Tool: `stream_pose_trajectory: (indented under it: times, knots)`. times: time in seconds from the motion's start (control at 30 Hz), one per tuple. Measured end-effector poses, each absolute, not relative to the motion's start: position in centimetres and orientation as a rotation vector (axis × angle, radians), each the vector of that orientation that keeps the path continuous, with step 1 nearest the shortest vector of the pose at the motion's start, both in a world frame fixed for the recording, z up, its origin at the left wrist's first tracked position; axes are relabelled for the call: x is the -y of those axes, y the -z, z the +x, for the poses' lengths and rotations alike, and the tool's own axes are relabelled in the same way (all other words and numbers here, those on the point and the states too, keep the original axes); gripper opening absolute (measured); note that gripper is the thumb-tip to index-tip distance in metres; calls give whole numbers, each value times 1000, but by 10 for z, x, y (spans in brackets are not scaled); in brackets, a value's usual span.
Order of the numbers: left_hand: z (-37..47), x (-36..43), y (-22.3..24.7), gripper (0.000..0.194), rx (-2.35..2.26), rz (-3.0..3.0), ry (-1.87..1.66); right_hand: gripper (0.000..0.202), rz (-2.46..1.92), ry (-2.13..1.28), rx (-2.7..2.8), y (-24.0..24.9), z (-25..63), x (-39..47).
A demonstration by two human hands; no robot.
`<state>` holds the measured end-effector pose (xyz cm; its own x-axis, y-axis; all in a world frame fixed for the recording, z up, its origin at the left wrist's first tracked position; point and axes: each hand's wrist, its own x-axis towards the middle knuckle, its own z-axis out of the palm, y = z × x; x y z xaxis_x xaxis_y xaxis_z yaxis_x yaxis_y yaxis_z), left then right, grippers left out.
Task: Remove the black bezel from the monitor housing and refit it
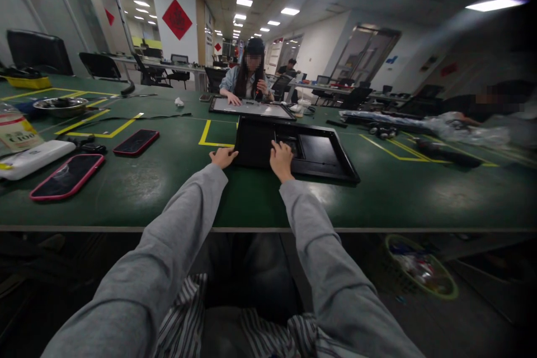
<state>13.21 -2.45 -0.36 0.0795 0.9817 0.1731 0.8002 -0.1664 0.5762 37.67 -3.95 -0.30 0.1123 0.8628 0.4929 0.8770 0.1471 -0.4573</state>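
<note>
A black rectangular frame or shallow housing [323, 148] lies on the green table [168, 196] in front of me. At its left edge is my left hand [224, 157], with thumb and fingers closed on the rim. My right hand [282, 158] reaches over the near side of the housing, left of a raised square section [293, 145]. Its fingers are bent and a little apart, and nothing shows between them. The palm side of the right hand is hidden.
Two phones with pink edges [67, 177] [136, 142], a white device [37, 159] and a metal bowl [61, 105] are on the left. Across the table, a person works at a flat panel [251, 107]. Cables and plastic wrap [457, 126] lie right.
</note>
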Motion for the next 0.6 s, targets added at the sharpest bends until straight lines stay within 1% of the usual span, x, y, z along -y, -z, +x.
stream_pose_trajectory:
  times: [0.1,0.2,0.3,0.37,0.5,0.6]
  knots:
    - [140,26,4,37,-1771,2052,-830,56,-1644,-112,1864,6,338,41]
    - [124,24,5,40,-1944,1947,-920,72,-1730,-148,1940,8,312,48]
    - [101,23,5,40,-2120,1799,-961,86,-1844,-90,1921,3,289,57]
    - [90,23,5,39,-2171,1733,-966,85,-1887,-52,1938,-2,275,63]
    - [85,24,4,37,-2151,1734,-986,74,-1943,-48,2030,-11,257,70]
    - [85,24,5,36,-2120,1746,-1021,69,-1960,-69,2063,-11,260,71]
